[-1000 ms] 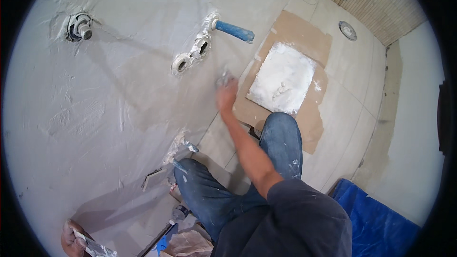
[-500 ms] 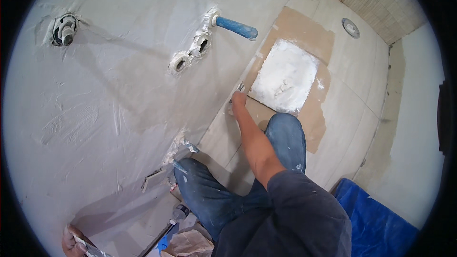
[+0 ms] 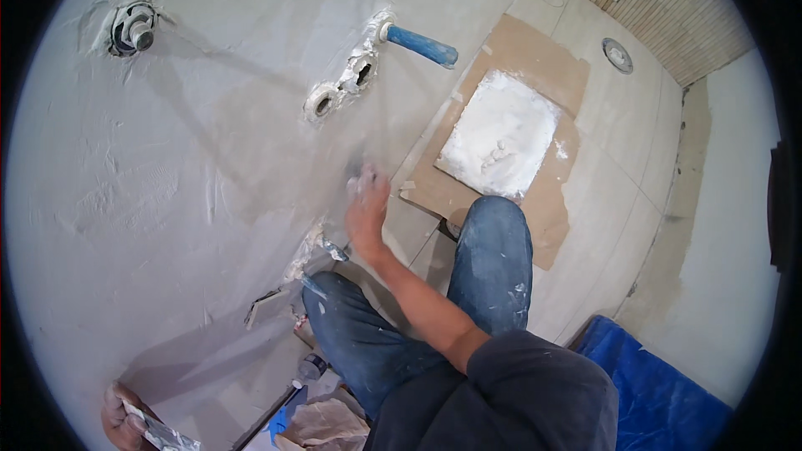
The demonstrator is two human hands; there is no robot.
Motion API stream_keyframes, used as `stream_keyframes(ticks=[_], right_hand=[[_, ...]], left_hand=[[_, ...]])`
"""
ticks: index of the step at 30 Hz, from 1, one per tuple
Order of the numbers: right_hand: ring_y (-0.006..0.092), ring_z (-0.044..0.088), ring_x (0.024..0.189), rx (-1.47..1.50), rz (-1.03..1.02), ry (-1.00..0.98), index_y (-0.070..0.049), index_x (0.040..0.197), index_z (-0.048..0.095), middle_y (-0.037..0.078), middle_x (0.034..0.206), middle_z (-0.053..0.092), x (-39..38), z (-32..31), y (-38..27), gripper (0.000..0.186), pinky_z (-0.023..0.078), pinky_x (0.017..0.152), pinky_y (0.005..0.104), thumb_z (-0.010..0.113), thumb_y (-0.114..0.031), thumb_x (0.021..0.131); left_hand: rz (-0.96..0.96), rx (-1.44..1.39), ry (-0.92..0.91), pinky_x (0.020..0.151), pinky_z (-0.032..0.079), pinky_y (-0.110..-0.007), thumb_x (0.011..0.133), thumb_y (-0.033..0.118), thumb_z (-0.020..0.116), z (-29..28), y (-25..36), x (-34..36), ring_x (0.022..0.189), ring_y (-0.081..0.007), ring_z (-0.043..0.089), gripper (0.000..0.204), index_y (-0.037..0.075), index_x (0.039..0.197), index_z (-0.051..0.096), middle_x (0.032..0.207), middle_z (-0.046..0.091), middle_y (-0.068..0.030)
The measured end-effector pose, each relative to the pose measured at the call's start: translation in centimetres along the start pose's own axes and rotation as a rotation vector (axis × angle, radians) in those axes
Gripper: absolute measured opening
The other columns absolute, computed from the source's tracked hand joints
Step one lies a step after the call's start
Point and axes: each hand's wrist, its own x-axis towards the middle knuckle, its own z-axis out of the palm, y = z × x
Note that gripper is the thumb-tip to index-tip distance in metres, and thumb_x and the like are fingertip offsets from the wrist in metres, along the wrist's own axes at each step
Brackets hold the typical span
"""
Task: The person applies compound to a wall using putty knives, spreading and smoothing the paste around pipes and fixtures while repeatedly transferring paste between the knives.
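Observation:
At the wall's lower part, my right hand (image 3: 368,205) is closed around what looks like a small putty knife (image 3: 357,163). Its dark end is blurred against the grey-white plastered wall (image 3: 225,167). Far down at the lower left, my left hand (image 3: 122,416) grips a broad flat blade, a drywall knife (image 3: 165,434) smeared with white compound; its handle is hidden. To the right of my right hand, a white-powdered square board (image 3: 499,134) lies on brown paper (image 3: 547,54) spread over the floor tiles. A small lump sits on the board.
A blue pipe stub (image 3: 423,48) sticks out of the wall beside two round holes. A valve fitting (image 3: 134,31) protrudes at upper left. Round drain (image 3: 616,56), blue tarp (image 3: 647,392), plastic bottle (image 3: 312,367) and crumpled paper (image 3: 324,424) lie around my knees.
My right hand has moved left and slightly down, from the floor edge beside the board to the wall. My left hand stays low at the left with the drywall knife.

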Motion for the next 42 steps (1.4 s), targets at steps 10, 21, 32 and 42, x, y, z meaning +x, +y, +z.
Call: stream_keyframes(ticks=[10,21,32,42], right_hand=[[0.0425,0.050,0.121,0.368,0.937,0.031,0.009,0.127,0.051,0.031,0.125,0.055,-2.1,4.3,16.0,0.049,0.037,0.103,0.0406,0.053,-0.021,0.089],[0.0330,0.061,0.088,0.576,1.160,-0.170,0.007,0.105,0.056,0.024,0.098,0.061,-1.3,12.5,23.0,0.030,0.047,0.072,0.0486,0.050,-0.014,0.085],[0.0412,0.055,0.113,0.711,0.446,-0.181,0.005,0.125,0.053,0.026,0.114,0.061,-7.6,-2.2,0.4,0.046,0.041,0.097,0.0443,0.052,-0.031,0.097],[0.0370,0.061,0.103,0.490,1.114,-0.093,0.010,0.114,0.057,0.027,0.109,0.064,-4.9,8.1,17.9,0.041,0.047,0.088,0.0414,0.051,-0.015,0.081]], left_hand=[[0.117,-0.026,0.070,0.063,0.024,-0.022,0.067,0.039,0.084,-0.7,-1.0,0.0,0.072,-0.0072,0.036,0.053,0.004,0.090,0.051,0.079,0.039,0.0036],[0.202,-0.018,-0.041,0.067,0.026,-0.021,0.068,0.034,0.084,-1.2,-1.3,0.2,0.075,-0.0074,0.039,0.055,-0.002,0.099,0.055,0.082,0.043,0.0028],[0.196,-0.048,0.019,0.061,0.024,-0.023,0.066,0.037,0.083,0.9,-0.3,0.2,0.067,-0.0095,0.037,0.053,0.001,0.088,0.051,0.073,0.039,0.0014],[0.027,-0.085,-0.049,0.066,0.026,-0.020,0.069,0.036,0.084,1.2,0.8,0.0,0.076,-0.0078,0.039,0.061,-0.001,0.107,0.055,0.085,0.043,0.0027]])
